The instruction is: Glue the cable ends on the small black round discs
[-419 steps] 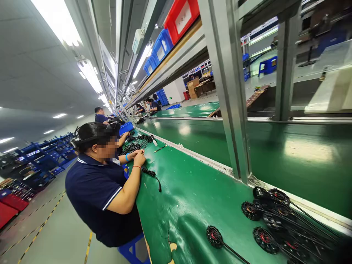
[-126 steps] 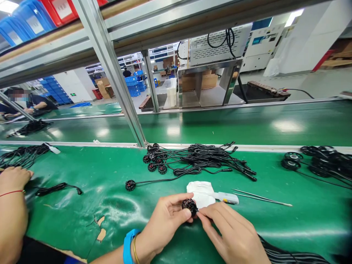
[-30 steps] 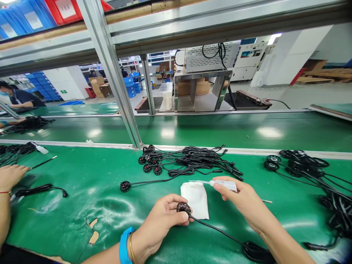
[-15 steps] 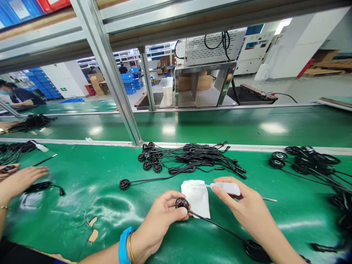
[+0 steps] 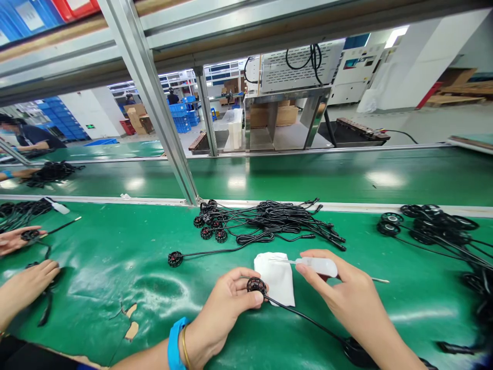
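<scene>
My left hand (image 5: 227,308) pinches a small round black motor (image 5: 256,285) with a red centre, just above the green bench top. Its black cable (image 5: 308,322) runs right to a coil near the front edge. My right hand (image 5: 339,293) grips a small white applicator tube (image 5: 318,265), its thin tip pointing left over a white cloth (image 5: 275,277) lying flat between my hands. A thin metal pin (image 5: 379,280) lies right of my right hand.
A tangle of motors with black cables (image 5: 265,222) lies behind the cloth, one lone motor (image 5: 175,258) to its left. More motors (image 5: 435,226) pile at the right. A co-worker's hands (image 5: 23,262) work at the left. A slanted metal post (image 5: 154,108) rises from the bench rail.
My hands have barely shifted since half a second ago. The co-worker's hands at the left have moved and now hold a motor with its cable.
</scene>
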Tool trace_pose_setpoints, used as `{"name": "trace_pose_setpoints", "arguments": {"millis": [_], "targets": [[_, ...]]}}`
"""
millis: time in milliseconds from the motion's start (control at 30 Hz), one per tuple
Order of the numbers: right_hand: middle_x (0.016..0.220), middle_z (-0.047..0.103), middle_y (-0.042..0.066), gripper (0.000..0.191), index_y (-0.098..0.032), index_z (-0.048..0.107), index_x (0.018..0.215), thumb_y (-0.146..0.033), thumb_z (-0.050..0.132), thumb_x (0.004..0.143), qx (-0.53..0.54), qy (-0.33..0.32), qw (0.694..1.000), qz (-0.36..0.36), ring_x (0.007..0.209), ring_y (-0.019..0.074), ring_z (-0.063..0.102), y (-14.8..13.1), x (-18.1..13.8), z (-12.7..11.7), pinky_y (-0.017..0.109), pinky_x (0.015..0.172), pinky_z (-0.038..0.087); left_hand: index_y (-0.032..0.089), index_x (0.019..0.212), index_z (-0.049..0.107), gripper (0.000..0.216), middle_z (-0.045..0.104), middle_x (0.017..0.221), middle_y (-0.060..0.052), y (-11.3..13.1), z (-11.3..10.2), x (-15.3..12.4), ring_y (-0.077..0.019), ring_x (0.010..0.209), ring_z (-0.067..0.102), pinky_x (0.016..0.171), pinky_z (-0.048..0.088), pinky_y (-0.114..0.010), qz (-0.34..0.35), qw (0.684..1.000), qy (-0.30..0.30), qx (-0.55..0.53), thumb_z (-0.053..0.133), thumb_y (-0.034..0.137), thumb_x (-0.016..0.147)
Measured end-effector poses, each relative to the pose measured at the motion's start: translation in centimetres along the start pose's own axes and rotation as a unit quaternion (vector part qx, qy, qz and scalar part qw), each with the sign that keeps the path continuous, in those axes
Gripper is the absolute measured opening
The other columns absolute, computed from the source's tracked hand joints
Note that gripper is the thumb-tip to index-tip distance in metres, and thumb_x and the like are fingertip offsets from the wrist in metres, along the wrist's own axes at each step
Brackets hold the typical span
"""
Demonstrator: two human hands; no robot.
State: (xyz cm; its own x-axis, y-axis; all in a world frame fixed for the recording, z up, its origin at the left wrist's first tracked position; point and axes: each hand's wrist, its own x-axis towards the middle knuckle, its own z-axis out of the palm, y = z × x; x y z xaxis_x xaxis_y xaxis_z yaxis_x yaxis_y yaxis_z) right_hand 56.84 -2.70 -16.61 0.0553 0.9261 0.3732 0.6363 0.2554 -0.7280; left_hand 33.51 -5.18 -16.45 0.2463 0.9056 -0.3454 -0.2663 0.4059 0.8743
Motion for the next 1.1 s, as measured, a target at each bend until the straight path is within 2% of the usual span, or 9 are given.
{"name": "trace_pose_setpoints", "arguments": {"millis": [167, 400, 667, 800, 967, 1100], "targets": [[0.079, 0.073, 0.002, 0.04, -0.026, 0.072, 0.091, -0.063, 0.06, 0.087, -0.003, 0.008, 1.0, -0.01, 0.061, 0.0189, 0.064, 0.1, -0.1, 0.0, 0.029, 0.058, 0.051, 0.015, 0.103, 0.068, 0.039, 0.075, 0.095, -0.01, 0.0, 0.0, 0.0, -0.0191, 0.086, 0.066, 0.08, 0.047, -0.032, 0.0, 1.0, 0.001, 0.001, 0.086, 0.022, 0.069], [0.086, 0.074, 0.001, 0.037, -0.026, 0.071, 0.093, -0.061, 0.062, 0.087, -0.019, 0.005, 0.999, -0.033, 0.057, 0.0159, 0.062, 0.4, -0.3, 0.5, 0.029, 0.058, 0.051, 0.015, 0.104, 0.067, 0.039, 0.075, 0.095, -0.009, -0.3, -0.1, -0.1, -0.0181, 0.086, 0.066, 0.081, 0.047, -0.031, -0.001, 1.0, -0.002, 0.001, 0.084, 0.019, 0.07], [0.061, 0.066, 0.0, 0.036, -0.025, 0.073, 0.086, -0.06, 0.064, 0.084, 0.039, -0.014, 0.997, 0.065, 0.048, 0.0166, 0.057, -0.3, 0.1, -0.5, 0.027, 0.042, 0.042, 0.015, 0.102, 0.067, 0.043, 0.077, 0.097, -0.011, -1.1, -0.4, 0.4, -0.0206, 0.089, 0.07, 0.082, 0.051, -0.033, 0.008, 0.999, 0.003, -0.032, 0.089, 0.025, 0.067], [0.057, 0.063, -0.001, 0.036, -0.025, 0.072, 0.081, -0.06, 0.064, 0.084, 0.068, 0.023, 0.992, 0.103, 0.048, 0.0167, 0.055, -1.3, -0.5, -0.8, 0.028, 0.046, 0.043, 0.015, 0.099, 0.067, 0.046, 0.078, 0.097, -0.013, -1.6, -0.4, 0.6, -0.0234, 0.092, 0.071, 0.082, 0.052, -0.033, 0.02, 0.999, 0.01, -0.047, 0.092, 0.029, 0.063], [0.07, 0.069, 0.001, 0.038, -0.026, 0.07, 0.073, -0.064, 0.067, 0.08, 0.102, 0.019, 0.993, 0.051, 0.056, 0.0175, 0.06, -2.8, -1.1, -1.0, 0.028, 0.058, 0.051, 0.016, 0.1, 0.067, 0.044, 0.078, 0.1, -0.012, -1.8, -0.3, 0.6, -0.0229, 0.095, 0.071, 0.087, 0.051, -0.034, 0.029, 0.998, 0.012, -0.061, 0.092, 0.028, 0.065], [0.077, 0.071, 0.003, 0.041, -0.026, 0.071, 0.073, -0.066, 0.066, 0.081, 0.112, 0.0, 0.993, 0.025, 0.062, 0.0192, 0.064, -3.1, -1.2, -1.0, 0.028, 0.056, 0.051, 0.015, 0.101, 0.066, 0.044, 0.076, 0.102, -0.012, -1.8, -0.3, 0.6, -0.0215, 0.094, 0.07, 0.087, 0.051, -0.034, 0.025, 0.997, 0.013, -0.069, 0.091, 0.026, 0.067]]}}
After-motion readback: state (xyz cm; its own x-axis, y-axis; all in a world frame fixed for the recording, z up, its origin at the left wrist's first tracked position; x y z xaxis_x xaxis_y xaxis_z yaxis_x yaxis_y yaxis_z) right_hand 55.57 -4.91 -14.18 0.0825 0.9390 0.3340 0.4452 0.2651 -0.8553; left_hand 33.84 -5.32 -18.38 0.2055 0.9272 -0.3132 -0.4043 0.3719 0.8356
